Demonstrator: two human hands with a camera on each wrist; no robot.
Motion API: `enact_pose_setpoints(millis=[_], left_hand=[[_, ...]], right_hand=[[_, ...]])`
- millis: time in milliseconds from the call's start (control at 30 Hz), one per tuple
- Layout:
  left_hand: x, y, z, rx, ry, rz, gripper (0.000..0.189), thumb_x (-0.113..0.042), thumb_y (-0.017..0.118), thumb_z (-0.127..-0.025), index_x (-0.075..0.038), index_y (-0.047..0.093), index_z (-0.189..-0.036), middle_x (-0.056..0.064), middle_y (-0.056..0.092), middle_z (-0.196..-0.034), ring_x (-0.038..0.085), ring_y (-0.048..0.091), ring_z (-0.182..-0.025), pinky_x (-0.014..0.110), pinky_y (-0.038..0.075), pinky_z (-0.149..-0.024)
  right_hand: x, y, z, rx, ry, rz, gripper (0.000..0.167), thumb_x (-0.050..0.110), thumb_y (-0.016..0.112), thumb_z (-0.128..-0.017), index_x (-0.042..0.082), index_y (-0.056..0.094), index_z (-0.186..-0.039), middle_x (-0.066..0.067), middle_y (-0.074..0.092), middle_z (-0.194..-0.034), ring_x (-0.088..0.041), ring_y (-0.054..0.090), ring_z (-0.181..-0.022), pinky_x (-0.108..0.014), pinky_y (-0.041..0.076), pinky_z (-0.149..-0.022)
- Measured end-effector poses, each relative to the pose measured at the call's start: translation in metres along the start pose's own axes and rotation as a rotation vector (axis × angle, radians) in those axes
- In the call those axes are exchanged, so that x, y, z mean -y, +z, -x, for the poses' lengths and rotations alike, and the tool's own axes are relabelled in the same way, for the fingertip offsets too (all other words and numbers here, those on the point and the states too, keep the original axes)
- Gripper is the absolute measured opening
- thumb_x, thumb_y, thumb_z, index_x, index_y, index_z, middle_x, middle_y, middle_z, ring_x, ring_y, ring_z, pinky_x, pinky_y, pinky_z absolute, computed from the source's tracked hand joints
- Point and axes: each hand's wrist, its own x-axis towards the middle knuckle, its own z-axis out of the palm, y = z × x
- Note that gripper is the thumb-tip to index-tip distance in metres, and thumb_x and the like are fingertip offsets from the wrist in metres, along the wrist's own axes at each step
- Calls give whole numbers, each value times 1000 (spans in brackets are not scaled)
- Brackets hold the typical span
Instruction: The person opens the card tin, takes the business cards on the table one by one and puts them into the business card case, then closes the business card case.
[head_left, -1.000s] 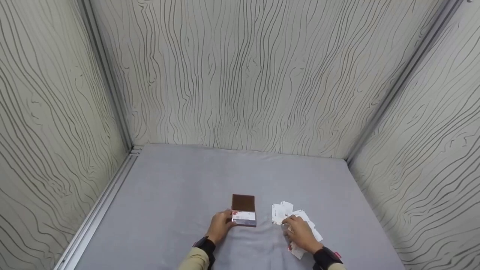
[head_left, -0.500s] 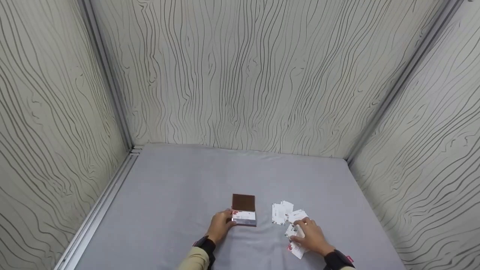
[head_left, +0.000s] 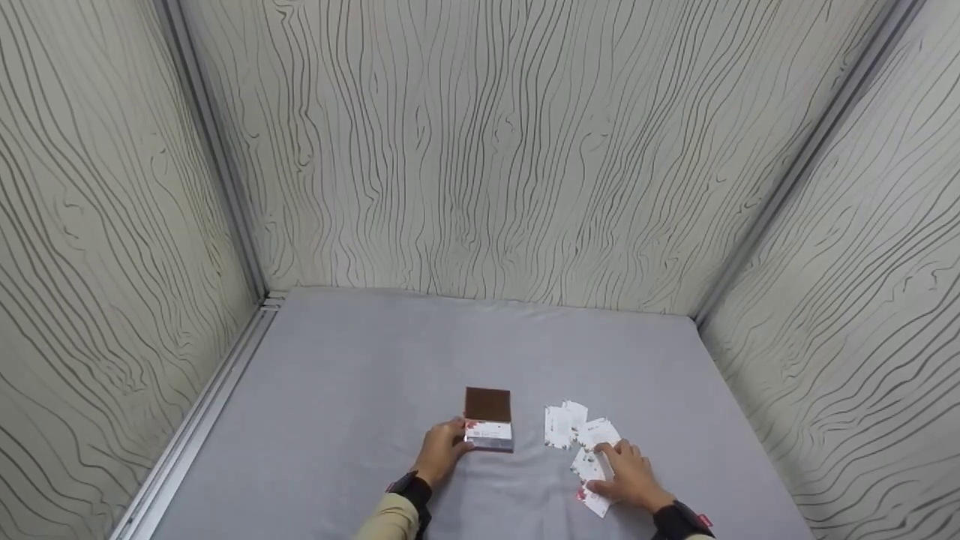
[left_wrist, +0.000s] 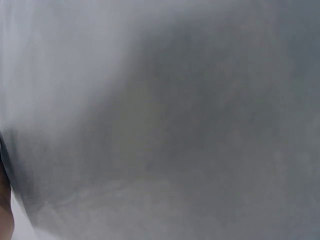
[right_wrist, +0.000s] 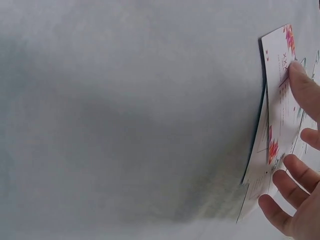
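Brown card case [head_left: 487, 405] laid open on grey cloth [head_left: 375, 360], lid folded back, inner card exposed; left edge narrowly gripped by left hand [head_left: 441, 451], probably for steadying. Loose cards [head_left: 558, 427] overlapped to case's right; one touched by thumb of right hand [head_left: 628, 473], fingers spread wide, nothing grasped. Case and cards separated by cloth strip; far cloth edge, at patterned wall [head_left: 480, 150], well apart.
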Motion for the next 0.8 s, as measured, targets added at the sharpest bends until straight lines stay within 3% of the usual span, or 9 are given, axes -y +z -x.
enact_pose_setpoints(millis=[333, 567, 800], left_hand=[[-1, -1, 0, 4, -8, 12, 18, -3, 77, -79, 5, 75, -95, 20, 71, -109, 36, 67, -102, 48, 52, -90], [-2, -3, -2, 1, 45, 12, 16, -1, 78, -77, 4, 75, -92, 18, 72, -102, 35, 68, -99, 44, 54, -88], [-1, -2, -1, -8, 14, 19, 20, 1, 77, -77, 6, 74, -96, 19, 71, -106, 36, 67, -100, 46, 54, -87]], right_hand=[[1, 0, -1, 7, -5, 2, 52, 35, 83, -73, 10, 61, -113, -8, 47, -95, -29, 45, -90, -47, 38, -71], [0, 2, -1, -26, -40, 27, 50, 30, 84, -71, 8, 61, -110, -9, 48, -89, -29, 44, -86, -45, 38, -67], [1, 2, -3, -2, 16, 5, 48, 27, 85, -71, 11, 61, -109, -9, 49, -92, -29, 44, -88, -48, 37, -71]])
